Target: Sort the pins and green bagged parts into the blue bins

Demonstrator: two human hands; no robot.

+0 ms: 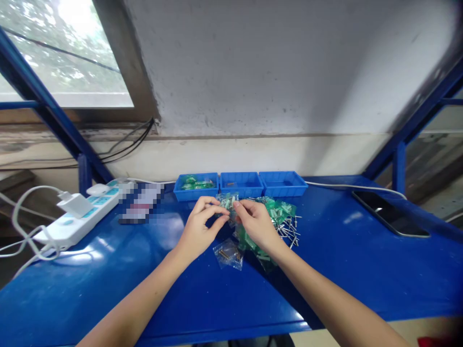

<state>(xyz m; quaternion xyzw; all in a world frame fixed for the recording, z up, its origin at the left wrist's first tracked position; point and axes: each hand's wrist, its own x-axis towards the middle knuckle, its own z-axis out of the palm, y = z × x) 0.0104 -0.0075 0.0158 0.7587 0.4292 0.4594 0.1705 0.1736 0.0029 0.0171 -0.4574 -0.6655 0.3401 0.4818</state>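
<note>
A small clear plastic bag [227,198] with pale green pieces like wall plugs is held up between my two hands over the table. My left hand [202,226] is closed, thumb and fingertips together at the bag's left side. My right hand [257,224] pinches its right side. Beneath and beside my right hand lies a pile of green plastic packets [267,258], with loose silvery pins like rivets [291,233] at its right. Nearer me, a clear bag of brass-coloured screws [229,254] lies flat on the table.
Three blue bins stand in a row at the back: the left bin [197,194] holds green packets, the middle bin [241,192] a small item, then the right bin [284,191]. A white power strip [77,224] with cables lies left; a black phone [390,214] lies right.
</note>
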